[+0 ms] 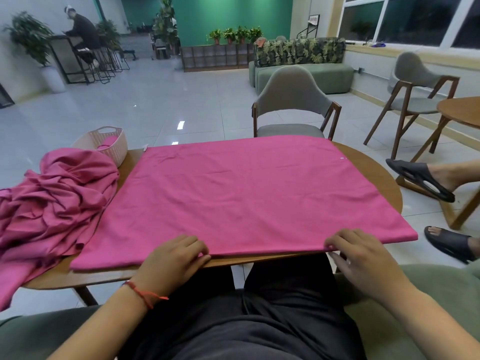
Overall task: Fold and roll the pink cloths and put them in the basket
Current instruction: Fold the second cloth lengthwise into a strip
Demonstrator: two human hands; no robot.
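Observation:
A large pink cloth (241, 193) lies spread flat over the round wooden table (374, 165). My left hand (174, 258) pinches its near edge left of centre. My right hand (361, 255) pinches the same edge near the right corner, fingers curled over the hem. A crumpled heap of pink cloths (52, 198) sits on the table's left side and hangs over the edge. Behind the heap stands a pale woven basket (111, 146) with a rolled pink cloth (106, 142) inside.
A grey chair (293, 100) faces me across the table. To the right are a person's sandalled feet (426, 183), another chair and a second wooden table (462, 113). Someone sits at a counter far left.

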